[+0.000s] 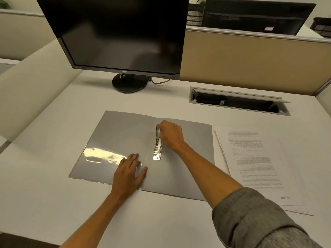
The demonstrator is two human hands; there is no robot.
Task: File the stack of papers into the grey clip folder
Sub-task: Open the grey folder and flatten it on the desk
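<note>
The grey clip folder (188, 140) lies open flat on the tabletop (161, 221), glossy, its metal clip (157, 145) raised along the spine. The right hand (171, 135) pinches the clip's lever; the left hand (128, 173) presses flat, fingers spread, on the left cover. The stack of papers (258, 165), printed text up, lies just right of the right hand.

Beyond your hands sits a dark monitor (114, 33) on the white desk (53, 203) — up right of them, an open cable tray (238, 102), beige partition (250, 59) behind.
</note>
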